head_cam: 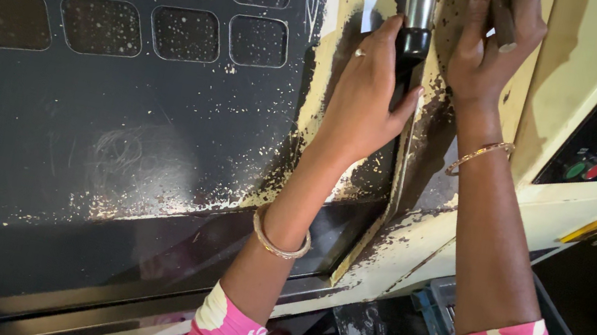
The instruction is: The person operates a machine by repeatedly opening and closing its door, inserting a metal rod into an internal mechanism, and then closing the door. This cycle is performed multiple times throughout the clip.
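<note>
Gripping a shiny metal door handle (418, 9) with black base, left hand (364, 97) closed; right hand (492, 46) clasps a dark tool (504, 20)

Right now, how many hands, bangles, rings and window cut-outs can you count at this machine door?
Hands: 2, the left hand gripping the black-and-steel bar handle, the right hand gripping a dark rod
Gold metal bangles: 2, one on the left wrist, one on the right wrist
Thin finger ring: 1
Rounded window cut-outs in the dark speckled door panel: 8
Total: 13
</note>
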